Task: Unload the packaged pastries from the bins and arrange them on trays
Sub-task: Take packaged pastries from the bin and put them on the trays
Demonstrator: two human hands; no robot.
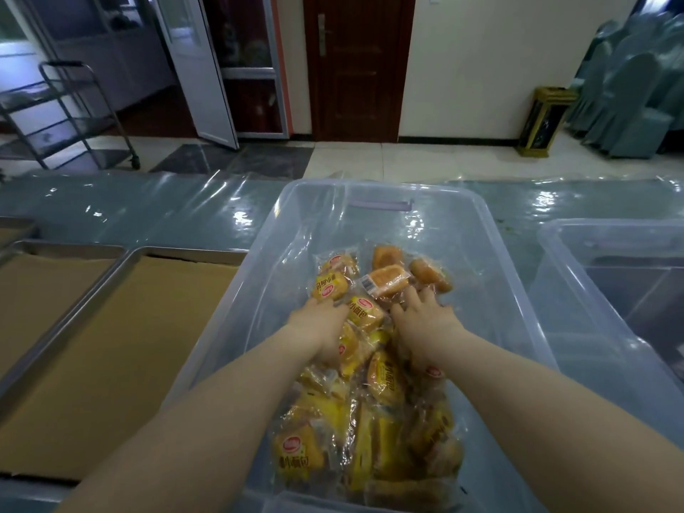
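My left hand digs among the pastries in the bin, its grip hidden from me. My right hand lies spread on them. Slick wrappers could slip loose on the way to the tray, left of frame.

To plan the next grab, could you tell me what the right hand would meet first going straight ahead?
The right hand would likely meet the barcode-labelled pastry pack first; depth is unclear.

Both my bare forearms reach forward and converge, left hand palm down with fingers tucked out of sight, right hand palm down just beside it, fingers spread and fairly straight
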